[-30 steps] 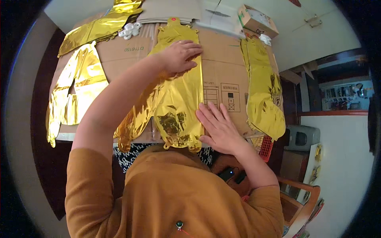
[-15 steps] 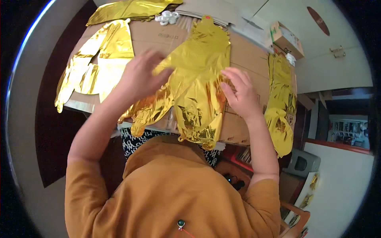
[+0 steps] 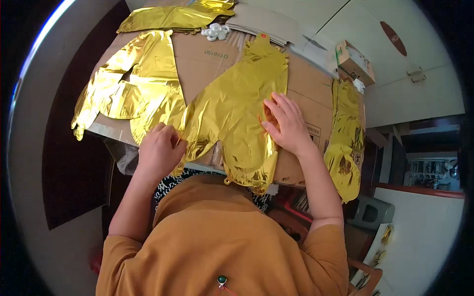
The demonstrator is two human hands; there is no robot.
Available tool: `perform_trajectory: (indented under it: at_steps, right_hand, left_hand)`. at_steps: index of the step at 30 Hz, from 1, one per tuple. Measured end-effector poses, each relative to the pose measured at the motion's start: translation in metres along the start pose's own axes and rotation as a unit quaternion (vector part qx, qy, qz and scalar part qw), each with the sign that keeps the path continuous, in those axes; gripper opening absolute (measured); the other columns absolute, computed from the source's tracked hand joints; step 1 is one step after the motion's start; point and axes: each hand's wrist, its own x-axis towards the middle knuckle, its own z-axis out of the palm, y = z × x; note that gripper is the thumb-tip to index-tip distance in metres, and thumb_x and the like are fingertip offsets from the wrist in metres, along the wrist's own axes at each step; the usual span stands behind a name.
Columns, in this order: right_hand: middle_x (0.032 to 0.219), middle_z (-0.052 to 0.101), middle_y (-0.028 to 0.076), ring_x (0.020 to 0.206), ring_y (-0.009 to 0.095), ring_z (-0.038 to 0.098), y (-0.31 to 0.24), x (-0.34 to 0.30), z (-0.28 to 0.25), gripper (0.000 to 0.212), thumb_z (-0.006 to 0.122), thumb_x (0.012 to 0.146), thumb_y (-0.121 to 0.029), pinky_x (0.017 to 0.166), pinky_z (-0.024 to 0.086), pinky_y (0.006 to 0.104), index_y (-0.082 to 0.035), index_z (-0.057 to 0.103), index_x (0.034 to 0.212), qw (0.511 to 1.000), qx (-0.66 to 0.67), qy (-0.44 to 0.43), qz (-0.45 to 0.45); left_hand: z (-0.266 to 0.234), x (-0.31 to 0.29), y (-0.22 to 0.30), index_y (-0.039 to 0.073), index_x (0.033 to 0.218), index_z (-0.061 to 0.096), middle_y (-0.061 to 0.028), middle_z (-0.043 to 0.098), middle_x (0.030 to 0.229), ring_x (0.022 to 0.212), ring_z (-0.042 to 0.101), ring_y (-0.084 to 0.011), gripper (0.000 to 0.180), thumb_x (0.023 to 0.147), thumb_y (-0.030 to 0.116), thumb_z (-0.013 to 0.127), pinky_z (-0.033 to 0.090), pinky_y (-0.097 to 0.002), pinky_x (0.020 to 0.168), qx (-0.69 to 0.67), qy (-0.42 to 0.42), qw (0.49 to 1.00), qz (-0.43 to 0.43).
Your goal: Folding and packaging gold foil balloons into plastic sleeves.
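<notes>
A flat, uninflated gold foil balloon (image 3: 237,98) is spread over the middle of the cardboard-covered table, its lower end hanging past the near edge. My left hand (image 3: 160,150) is closed at its lower left corner, thumb and fingers pinching the foil. On the balloon's right edge rests my right hand (image 3: 289,123), fingers slightly bent and apart, holding nothing. Another flat gold foil balloon (image 3: 153,91) lies at the left, its near right part meeting the middle one by my left hand.
More gold foil balloons lie at the far left (image 3: 168,17) and along the right side (image 3: 345,123). A white ribbon bundle (image 3: 216,32) sits near a cardboard stack (image 3: 256,24). An open carton (image 3: 354,61) stands at the back right. Cardboard (image 3: 308,106) covers the table.
My left hand has come down from above the foil to its lower left corner and closed there. My right hand has shifted slightly left and down onto the balloon. The middle foil looks flatter.
</notes>
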Motion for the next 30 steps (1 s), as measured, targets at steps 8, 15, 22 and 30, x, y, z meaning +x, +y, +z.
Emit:
perform_trajectory:
  at_steps: [8, 15, 22, 30]
  right_hand:
    - [0.146, 0.051, 0.019, 0.139, 0.04, 0.043, -0.003, 0.003, -0.007, 0.054, 0.074, 0.088, -0.03, 0.119, 0.03, 0.053, -0.008, 0.059, 0.134, 1.0, 0.005, -0.007, 0.002]
    - [0.143, 0.054, 0.019, 0.135, 0.038, 0.049, 0.005, 0.007, -0.009, 0.047, 0.075, 0.084, -0.014, 0.115, 0.037, 0.0475, -0.005, 0.063, 0.129, 1.0, 0.027, 0.006, -0.008]
    - [0.131, 0.064, 0.016, 0.128, 0.038, 0.056, 0.011, 0.005, -0.005, 0.032, 0.069, 0.089, -0.015, 0.114, 0.039, 0.0507, -0.007, 0.068, 0.12, 0.994, 0.065, 0.088, -0.01]
    - [0.132, 0.063, 0.017, 0.121, 0.037, 0.059, -0.047, 0.004, -0.016, 0.034, 0.073, 0.089, -0.017, 0.109, 0.044, 0.0474, -0.006, 0.068, 0.12, 0.99, 0.063, 0.07, -0.101]
  left_hand:
    - [-0.005, 0.023, 0.063, 0.002, 0.097, 0.062, -0.0106, 0.07, 0.094, 0.079, 0.065, -0.0164, 0.021, 0.092, 0.021, 0.071, 0.054, -0.0341, 0.071, -0.45, -0.107, 0.878, 0.123]
    - [0.01, 0.062, 0.083, 0.002, 0.136, 0.056, -0.0137, 0.057, 0.146, 0.139, 0.049, -0.0261, 0.042, 0.098, 0.016, 0.068, 0.039, -0.0416, 0.115, -0.376, -0.277, 0.849, 0.246]
    - [0.048, 0.138, 0.025, 0.002, 0.133, 0.061, -0.0192, 0.058, 0.142, 0.134, 0.052, -0.0378, 0.044, 0.09, 0.011, 0.07, 0.038, -0.0494, 0.116, -0.09, -0.032, 0.903, 0.419]
    - [0.059, 0.145, 0.04, 0.004, 0.133, 0.061, -0.0203, 0.055, 0.144, 0.137, 0.049, -0.0388, 0.05, 0.088, 0.022, 0.072, 0.036, -0.0509, 0.117, -0.045, -0.026, 0.886, 0.46]
